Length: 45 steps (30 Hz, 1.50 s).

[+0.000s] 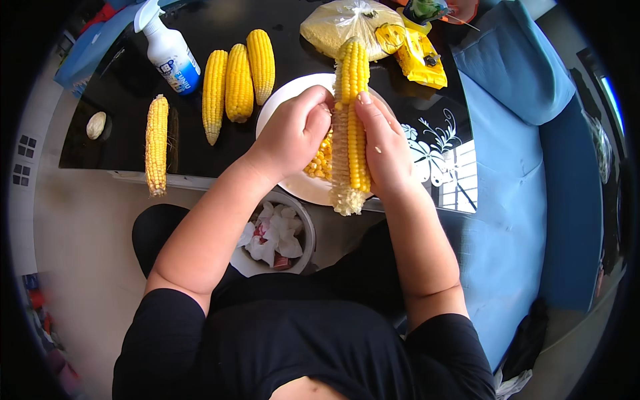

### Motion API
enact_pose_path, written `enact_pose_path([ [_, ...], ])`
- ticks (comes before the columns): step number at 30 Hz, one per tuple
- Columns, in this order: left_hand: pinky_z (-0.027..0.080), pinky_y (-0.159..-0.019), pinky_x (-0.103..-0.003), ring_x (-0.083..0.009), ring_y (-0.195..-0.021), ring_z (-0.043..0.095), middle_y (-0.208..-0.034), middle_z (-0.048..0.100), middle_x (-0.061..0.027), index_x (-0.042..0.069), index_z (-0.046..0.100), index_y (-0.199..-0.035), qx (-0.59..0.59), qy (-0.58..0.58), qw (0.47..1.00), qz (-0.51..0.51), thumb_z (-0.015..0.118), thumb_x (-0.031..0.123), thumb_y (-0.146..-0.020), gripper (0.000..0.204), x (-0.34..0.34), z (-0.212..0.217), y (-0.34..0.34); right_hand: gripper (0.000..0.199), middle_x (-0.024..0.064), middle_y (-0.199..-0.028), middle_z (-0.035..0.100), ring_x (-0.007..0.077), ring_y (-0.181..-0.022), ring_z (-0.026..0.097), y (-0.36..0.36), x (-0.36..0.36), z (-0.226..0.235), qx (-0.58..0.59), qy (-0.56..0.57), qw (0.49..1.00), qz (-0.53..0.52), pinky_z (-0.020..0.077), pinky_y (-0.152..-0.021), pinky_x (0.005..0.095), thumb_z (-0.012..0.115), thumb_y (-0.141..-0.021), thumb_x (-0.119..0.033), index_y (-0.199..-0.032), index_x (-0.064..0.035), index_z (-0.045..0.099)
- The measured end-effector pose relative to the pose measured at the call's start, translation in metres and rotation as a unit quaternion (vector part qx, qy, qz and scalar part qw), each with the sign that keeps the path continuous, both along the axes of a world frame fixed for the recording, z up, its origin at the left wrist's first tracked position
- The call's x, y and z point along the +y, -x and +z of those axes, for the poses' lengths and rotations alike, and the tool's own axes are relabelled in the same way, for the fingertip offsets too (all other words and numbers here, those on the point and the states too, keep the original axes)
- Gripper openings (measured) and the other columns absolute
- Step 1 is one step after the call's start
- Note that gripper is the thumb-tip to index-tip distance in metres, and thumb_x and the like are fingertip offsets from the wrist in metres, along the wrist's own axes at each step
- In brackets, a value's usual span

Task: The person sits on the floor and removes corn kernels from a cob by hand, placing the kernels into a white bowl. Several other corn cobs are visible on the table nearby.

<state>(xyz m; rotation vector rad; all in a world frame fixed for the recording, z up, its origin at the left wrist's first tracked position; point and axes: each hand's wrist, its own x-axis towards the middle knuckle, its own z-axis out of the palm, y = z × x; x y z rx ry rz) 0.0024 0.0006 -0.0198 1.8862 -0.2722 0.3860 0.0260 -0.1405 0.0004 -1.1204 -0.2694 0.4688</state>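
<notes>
A partly stripped corn cob [360, 120] stands nearly upright over the white bowl, its left side bare of kernels and its right side still in yellow rows. My right hand [387, 147] is closed round its right side, thumb on the kernels. Against the stripped side, my left hand [293, 133] is closed with curled fingers and bent thumb; its fingertips are partly hidden. One loose kernel [378, 150] sticks to my right hand. Loose yellow kernels [320, 163] lie in the white bowl [307, 83] below.
Left of the bowl lie three whole corn cobs [239, 83] and another cob [157, 143] at the table edge. A spray bottle [168, 53] stands behind them. Far right are a clear plastic bag [340, 27] and a yellow packet [423, 60]. Below sits a waste bin [308, 250].
</notes>
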Motion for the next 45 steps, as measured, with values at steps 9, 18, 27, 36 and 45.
enact_pose_path([
  [9, 0.041, -0.066, -0.023, -0.0087, -0.073, 0.048, -0.083, 0.052, -0.0047, -0.001, 0.048, -0.097, 0.031, 0.022, 0.998, -0.058, 0.039, 0.014, -0.090, 0.018, 0.005, -0.001, 0.000, 0.032, 0.0036, -0.096, 0.054, 0.0095, -0.087, 0.052, 0.000, -0.001, 0.002, 0.016, -0.009, 1.000, 0.012, 0.0422, -0.077, 0.0225, 0.043, -0.092, -0.024, -0.116, -0.0020, 0.046],
  [18, 0.044, -0.057, -0.033, -0.0249, -0.061, 0.056, -0.066, 0.056, -0.0147, -0.002, 0.049, -0.080, -0.010, 0.026, 1.000, -0.005, 0.047, 0.017, -0.085, 0.019, 0.001, 0.000, 0.002, 0.037, 0.0028, -0.105, 0.051, 0.0086, -0.093, 0.049, 0.005, 0.004, -0.001, -0.050, -0.005, 0.999, 0.018, 0.0407, -0.080, 0.0226, 0.042, -0.093, -0.023, -0.124, -0.0026, 0.039],
  [27, 0.043, -0.056, -0.034, -0.0267, -0.059, 0.056, -0.064, 0.057, -0.0147, -0.001, 0.048, -0.081, -0.022, 0.015, 1.000, -0.008, 0.044, 0.015, -0.086, 0.017, 0.004, -0.001, 0.000, 0.032, 0.0032, -0.097, 0.054, 0.0088, -0.086, 0.051, 0.006, 0.005, 0.004, -0.010, 0.000, 1.000, 0.002, 0.0417, -0.076, 0.0226, 0.043, -0.093, -0.025, -0.115, -0.0031, 0.046],
  [36, 0.043, -0.066, -0.024, -0.0111, -0.073, 0.051, -0.081, 0.055, -0.0067, -0.002, 0.049, -0.095, 0.026, 0.006, 0.999, -0.040, 0.039, 0.016, -0.091, 0.021, 0.007, 0.003, 0.002, 0.032, 0.0035, -0.099, 0.054, 0.0089, -0.088, 0.051, 0.005, 0.001, 0.004, 0.009, -0.010, 1.000, 0.020, 0.0419, -0.078, 0.0225, 0.043, -0.093, -0.024, -0.116, -0.0027, 0.045],
  [45, 0.044, -0.059, -0.031, -0.0210, -0.063, 0.056, -0.070, 0.057, -0.0150, -0.002, 0.051, -0.083, -0.010, 0.021, 1.000, 0.004, 0.044, 0.015, -0.085, 0.018, 0.003, -0.002, -0.002, 0.034, 0.0055, -0.100, 0.054, 0.0106, -0.090, 0.052, 0.006, 0.001, 0.003, -0.010, 0.020, 1.000, 0.019, 0.0415, -0.079, 0.0233, 0.043, -0.092, -0.023, -0.118, -0.0014, 0.044],
])
